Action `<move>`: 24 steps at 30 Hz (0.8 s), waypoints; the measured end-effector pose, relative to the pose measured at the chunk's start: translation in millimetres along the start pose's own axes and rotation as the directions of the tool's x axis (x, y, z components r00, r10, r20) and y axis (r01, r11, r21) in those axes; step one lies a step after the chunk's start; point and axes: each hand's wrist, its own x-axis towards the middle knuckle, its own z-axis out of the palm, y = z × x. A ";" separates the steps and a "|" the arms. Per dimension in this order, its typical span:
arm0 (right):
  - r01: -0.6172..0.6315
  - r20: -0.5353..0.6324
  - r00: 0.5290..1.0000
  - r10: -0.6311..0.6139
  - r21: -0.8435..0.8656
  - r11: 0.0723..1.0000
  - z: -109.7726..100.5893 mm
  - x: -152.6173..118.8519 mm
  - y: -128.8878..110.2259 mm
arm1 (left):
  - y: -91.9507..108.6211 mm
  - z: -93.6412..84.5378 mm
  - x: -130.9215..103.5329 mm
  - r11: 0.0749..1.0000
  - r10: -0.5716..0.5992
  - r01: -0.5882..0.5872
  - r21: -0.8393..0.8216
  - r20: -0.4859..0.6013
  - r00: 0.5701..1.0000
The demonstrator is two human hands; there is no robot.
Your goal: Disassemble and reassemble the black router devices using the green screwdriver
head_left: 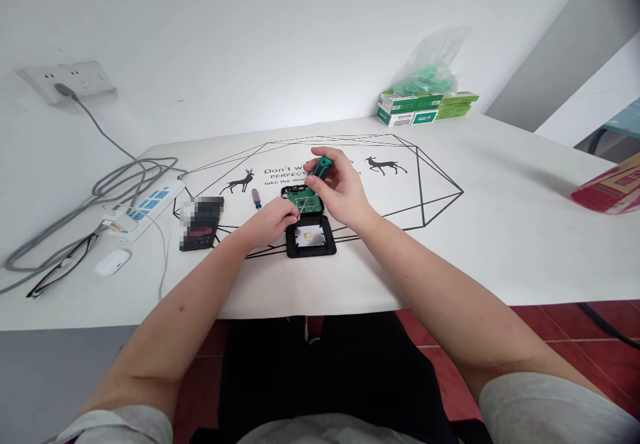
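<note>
My right hand point(337, 184) is wrapped round a green and black screwdriver point(323, 167), tilted so that its thin shaft slants down to the left over a green circuit board point(313, 203). The board lies in a small black case. At the board's lower left edge, my left hand point(274, 221) has its fingers pressed together near the shaft's tip; what they pinch is too small to make out. A black cover with a silver plate point(311, 236) lies just in front of the board, close to my left fingertips.
A small screwdriver point(257, 199) and a phone point(203, 224) lie left of the board. Further left are a power strip point(153, 205), cables, glasses point(65, 265) and a white case point(113, 263). Green boxes point(410, 107) under a plastic bag stand back right; a red package point(610, 187) sits far right.
</note>
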 end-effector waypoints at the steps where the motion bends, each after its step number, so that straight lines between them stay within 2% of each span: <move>1: -0.003 0.000 1.000 0.003 -0.008 1.000 0.2 -0.1 -0.1 | 0.7 0.7 0.0 1.000 0.008 -0.008 0.001 -0.002 1.000; 10: 0.033 0.033 0.999 -0.034 0.030 0.999 2.5 -1.1 -0.3 | 7.0 3.4 0.1 0.999 0.009 -0.009 -0.038 -0.020 1.000; 18: 0.065 -0.046 0.997 -0.067 -0.052 0.997 5.1 0.0 -0.2 | 12.1 4.4 0.8 1.000 0.022 -0.023 -0.021 -0.040 0.999; 24: 0.077 -0.047 0.996 -0.082 -0.107 0.991 -2.3 -1.8 -5.1 | 1.2 -0.5 -2.9 0.998 -0.058 0.056 -0.020 -0.146 0.988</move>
